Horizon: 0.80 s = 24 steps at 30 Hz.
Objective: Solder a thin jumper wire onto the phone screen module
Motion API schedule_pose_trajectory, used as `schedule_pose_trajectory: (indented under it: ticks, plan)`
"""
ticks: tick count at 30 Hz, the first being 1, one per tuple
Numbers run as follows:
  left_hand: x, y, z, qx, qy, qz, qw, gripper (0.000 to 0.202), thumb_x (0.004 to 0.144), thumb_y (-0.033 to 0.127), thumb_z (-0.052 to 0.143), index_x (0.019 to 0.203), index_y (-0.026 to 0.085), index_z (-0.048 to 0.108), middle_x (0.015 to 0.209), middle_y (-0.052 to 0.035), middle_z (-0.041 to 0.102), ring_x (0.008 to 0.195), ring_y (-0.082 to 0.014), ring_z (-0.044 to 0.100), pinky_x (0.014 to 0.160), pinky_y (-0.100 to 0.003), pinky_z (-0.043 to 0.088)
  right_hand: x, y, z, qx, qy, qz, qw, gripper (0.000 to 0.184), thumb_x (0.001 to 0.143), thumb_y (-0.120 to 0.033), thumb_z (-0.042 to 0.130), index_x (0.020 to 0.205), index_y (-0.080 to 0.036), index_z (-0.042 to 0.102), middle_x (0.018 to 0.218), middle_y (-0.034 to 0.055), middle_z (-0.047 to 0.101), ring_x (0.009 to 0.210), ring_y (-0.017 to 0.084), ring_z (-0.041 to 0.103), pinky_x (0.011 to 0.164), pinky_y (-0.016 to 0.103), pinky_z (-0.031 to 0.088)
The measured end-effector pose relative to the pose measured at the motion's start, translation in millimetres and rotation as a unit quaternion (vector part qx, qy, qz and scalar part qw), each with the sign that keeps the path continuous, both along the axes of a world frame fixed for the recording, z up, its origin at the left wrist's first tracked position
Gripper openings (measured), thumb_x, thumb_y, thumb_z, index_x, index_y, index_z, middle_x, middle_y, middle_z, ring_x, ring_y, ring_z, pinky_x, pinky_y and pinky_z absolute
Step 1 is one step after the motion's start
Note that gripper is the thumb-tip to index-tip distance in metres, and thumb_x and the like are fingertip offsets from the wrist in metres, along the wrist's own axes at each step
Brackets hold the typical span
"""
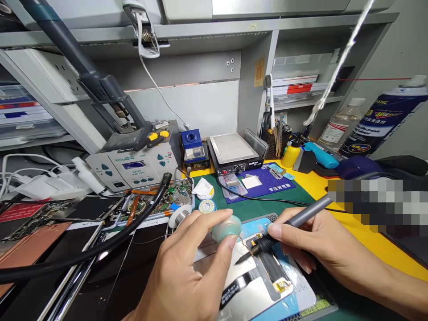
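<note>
The left hand (pixel 187 263) is pinching a small pale green round spool (pixel 226 228) between thumb and fingertips, holding it just above the opened phone (pixel 254 281) lying on the surface (pixel 368 232); a thin coppery strand is trailing from the spool toward the iron's tip. The right hand (pixel 310 240) is gripping a grey soldering iron (pixel 284 229) like a pen, fingers closed round its barrel, its dark tip pointing down and left over the phone's metal shield.

Little writing is reading clearly. The grey rework station (pixel 132 167) at the left is carrying green lettering above its display, too small to make out. The blue mat (pixel 267 183) is showing white characters along its near edge, not legible. The dark blue spray can (pixel 381 120) at the right is bearing yellow and white print, only fragments showing.

A clear plastic bottle (pixel 339 122) beside the can is standing nearly full of clear liquid. A yellow dispenser bottle (pixel 290 154) is standing near a pen cup (pixel 276 138) holding tweezers and a toothbrush. A shallow tray (pixel 160 200) by the station is holding circuit boards and orange flex cables. A round tin (pixel 207 206) is sitting just behind the spool.
</note>
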State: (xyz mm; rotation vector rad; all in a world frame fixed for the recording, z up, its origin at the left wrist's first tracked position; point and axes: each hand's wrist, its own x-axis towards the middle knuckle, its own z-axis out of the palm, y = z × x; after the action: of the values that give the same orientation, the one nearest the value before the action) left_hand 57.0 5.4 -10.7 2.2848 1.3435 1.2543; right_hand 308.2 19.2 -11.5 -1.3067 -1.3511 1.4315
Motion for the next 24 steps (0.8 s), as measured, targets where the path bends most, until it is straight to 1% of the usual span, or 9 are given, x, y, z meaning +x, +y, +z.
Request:
schedule_pose_trajectory:
  ticks: [4,8,12,14,18,20,24]
  plan:
    - [0.2,0.5,-0.9,-0.008,0.002,0.006,1.0,0.034,0.096,0.023,0.07,0.126,0.04,0.066,0.122,0.0086,0.079,0.11,-0.0114,0.075,0.093,-0.018,0.059,-0.4,0.0,0.8,0.002,0.002,0.001,1.0,0.049,0.079,-0.06,0.09,0.067,-0.018,0.067,0.053,-0.0056,0.05,0.041,0.009,0.042,0.039,0.02,0.032]
    - [-0.4,0.2,-0.3,-0.013,-0.002,0.006,1.0,0.034,0.096,0.024,0.07,0.125,0.041,0.066,0.116,0.0108,0.079,0.104,-0.0093,0.076,0.093,-0.017,0.058,0.1,0.1,1.6,0.004,-0.003,0.001,1.0,0.048,0.079,-0.057,0.09,0.065,-0.018,0.066,0.05,-0.0061,0.048,0.04,0.009,0.041,0.04,0.02,0.031]
    - [-0.8,0.2,1.1,-0.01,-0.007,0.007,1.0,0.033,0.097,0.022,0.07,0.124,0.039,0.067,0.116,0.0094,0.079,0.104,-0.0101,0.076,0.092,-0.018,0.059,1.4,0.1,0.3,0.006,-0.012,0.0,1.0,0.05,0.082,-0.06,0.087,0.066,-0.018,0.067,0.051,-0.005,0.051,0.041,0.009,0.042,0.041,0.021,0.032]
    - [0.7,0.4,2.0,-0.006,-0.007,0.006,1.0,0.032,0.096,0.023,0.071,0.124,0.038,0.068,0.116,0.0077,0.08,0.105,-0.0117,0.076,0.089,-0.018,0.06,1.8,0.1,-0.1,0.005,-0.01,0.0,1.0,0.051,0.082,-0.062,0.087,0.066,-0.018,0.067,0.051,-0.0048,0.051,0.041,0.009,0.041,0.04,0.022,0.031]
    - [2.8,0.0,4.4,-0.009,-0.004,-0.011,1.0,0.029,0.094,0.022,0.071,0.118,0.038,0.069,0.108,0.0073,0.08,0.095,-0.0111,0.077,0.078,-0.016,0.061,2.8,0.5,-1.2,0.001,-0.01,0.004,1.0,0.051,0.081,-0.06,0.088,0.065,-0.019,0.064,0.05,-0.0051,0.051,0.041,0.01,0.042,0.041,0.022,0.031]
    - [-0.5,-0.5,6.4,-0.008,-0.002,-0.012,1.0,0.028,0.094,0.022,0.069,0.117,0.038,0.07,0.107,0.0069,0.081,0.094,-0.0117,0.078,0.076,-0.017,0.061,3.7,0.8,-2.6,0.001,-0.012,0.001,1.0,0.049,0.082,-0.059,0.088,0.066,-0.019,0.065,0.05,-0.0049,0.052,0.042,0.01,0.043,0.042,0.022,0.032]
    - [-16.0,1.1,13.3,0.003,0.05,0.04,0.998,0.024,0.094,0.034,0.069,0.118,0.04,0.072,0.115,0.0058,0.081,0.104,-0.0163,0.079,0.085,-0.022,0.065,5.7,1.7,-5.2,0.007,-0.007,-0.012,1.0,0.052,0.083,-0.062,0.087,0.064,-0.019,0.063,0.05,-0.0047,0.052,0.042,0.01,0.042,0.043,0.023,0.03]
